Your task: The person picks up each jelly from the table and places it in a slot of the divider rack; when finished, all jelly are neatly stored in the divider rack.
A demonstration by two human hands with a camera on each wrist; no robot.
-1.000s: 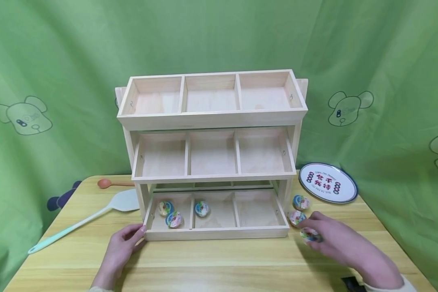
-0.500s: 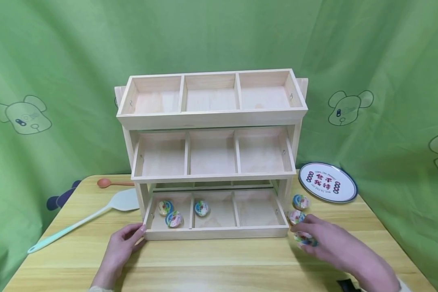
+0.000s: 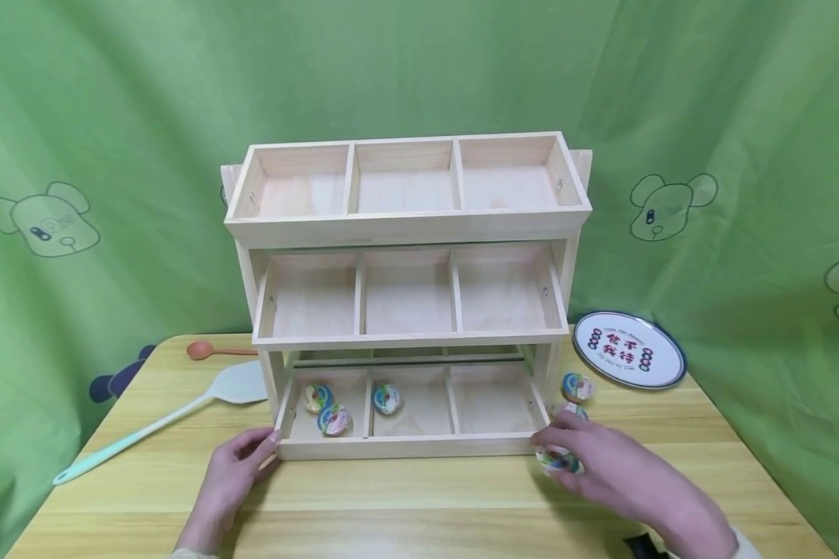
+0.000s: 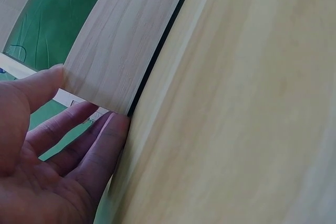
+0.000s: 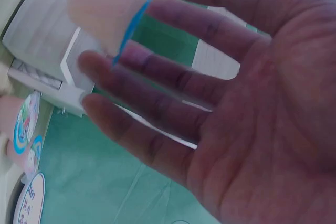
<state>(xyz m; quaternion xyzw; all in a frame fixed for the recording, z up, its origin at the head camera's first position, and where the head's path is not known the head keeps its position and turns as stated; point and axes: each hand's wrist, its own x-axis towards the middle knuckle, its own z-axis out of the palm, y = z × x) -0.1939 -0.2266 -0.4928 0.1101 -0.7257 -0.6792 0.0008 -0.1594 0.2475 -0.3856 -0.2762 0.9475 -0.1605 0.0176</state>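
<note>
"First, the right hand [image 3: 601,466]: state and contents?"

"Right hand: partly closed, pinching one small lidded cup [image 3: 556,458]; other fingers reaching out, slightly bent and parted. Cup at the fingertips, by the near right corner of the bottom tray [image 3: 412,448]; whether it touches the tray, cannot tell."

"And the left hand [image 3: 234,473]?"

"Left hand: relaxed, thumb apart from the fingers, tips touching the near left end of that same bottom tray. Firmness of contact, cannot tell."

"Further cups?"

"On the table [image 3: 391,505], just beyond the right hand: one blue-and-pink cup [image 3: 577,387]; one nearer cup [image 3: 574,411], partly hidden by that hand. In the bottom tray, between the hands: two cups [image 3: 333,420] close together in the compartment nearest the left hand; one single cup [image 3: 387,399] in the middle compartment."

"Remaining items, by hand?"

"Wooden rack [image 3: 405,230], pale, three tiers: beyond and between both hands. Plate [image 3: 629,350], white, dark-rimmed, red characters: beyond the right hand, past the loose cups. Spatula [image 3: 241,383], white head, pale turquoise handle: left of and beyond the left hand. Spoon [image 3: 200,350], orange-red: farther beyond. Curtain [image 3: 405,70], green, animal-head print: farthest from both hands."
</note>
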